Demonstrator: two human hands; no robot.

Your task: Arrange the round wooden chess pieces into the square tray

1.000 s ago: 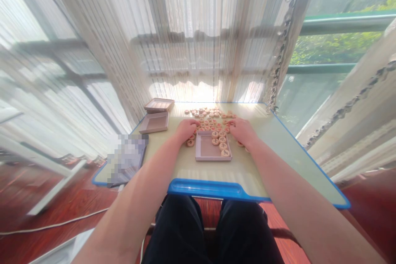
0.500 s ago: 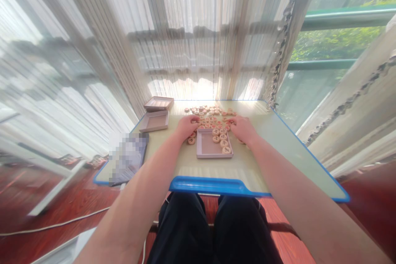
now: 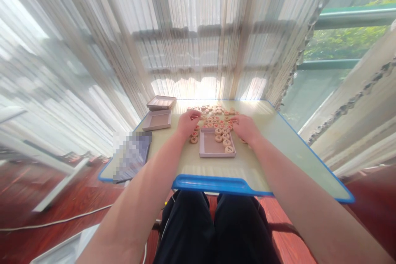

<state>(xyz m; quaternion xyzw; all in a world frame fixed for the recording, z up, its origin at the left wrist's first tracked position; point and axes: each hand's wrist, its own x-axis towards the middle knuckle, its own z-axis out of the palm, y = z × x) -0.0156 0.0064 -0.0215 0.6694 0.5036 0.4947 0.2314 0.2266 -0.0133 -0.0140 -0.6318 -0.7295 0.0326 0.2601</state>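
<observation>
Round pieces (image 3: 210, 125) lay between your left fingers (image 3: 194, 113) and right fingers (image 3: 236, 118).
They seemed light and hard, best pinched by the rims; I couldn't tell if you gripped any.

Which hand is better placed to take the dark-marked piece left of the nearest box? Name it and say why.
Probably the left hand: it is nearer that piece, while the right hand is right of the box.
</observation>
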